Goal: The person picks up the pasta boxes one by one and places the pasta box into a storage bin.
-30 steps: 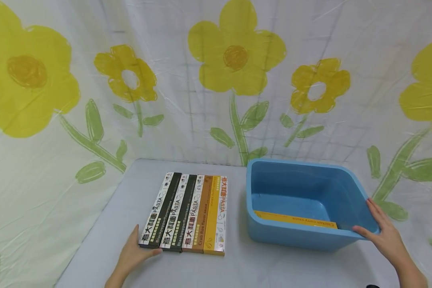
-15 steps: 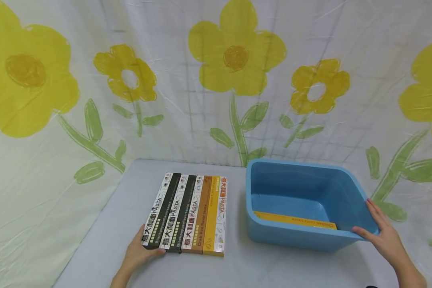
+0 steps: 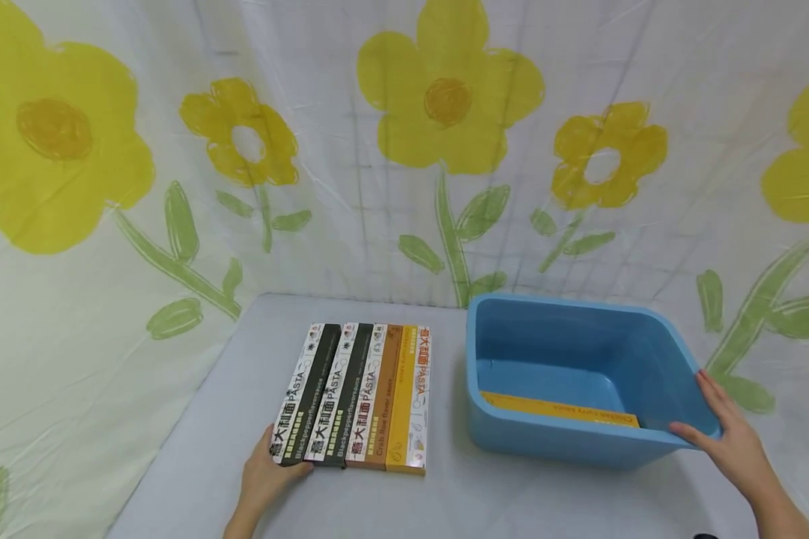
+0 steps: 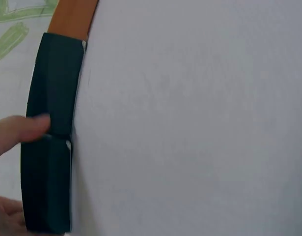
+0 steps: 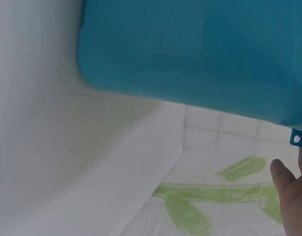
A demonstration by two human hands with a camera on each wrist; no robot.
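Pasta boxes lie side by side on the table: two black pepper ones, (image 3: 300,404) leftmost, then a brown crab roe box (image 3: 377,404) and a yellow chicken curry box (image 3: 407,404). My left hand (image 3: 266,475) sits at the near left corner of the row. Its thumb (image 4: 35,127) presses the near ends of the dark boxes; its other fingers lie along the left side, partly hidden. My right hand (image 3: 731,442) holds the near right corner of a blue plastic tub (image 3: 546,442). Inside the tub, along its near wall, is another yellow pasta box (image 3: 559,408).
The pale table (image 3: 445,501) runs back to a white curtain (image 3: 323,247) printed with yellow flowers. A small dark round object (image 3: 704,536) shows at the bottom edge, mostly cut off.
My left hand has moved a little to the right, and the leftmost black pepper box has shifted closer to its neighbour. The right hand keeps its hold on the tub. The head view has shifted slightly.
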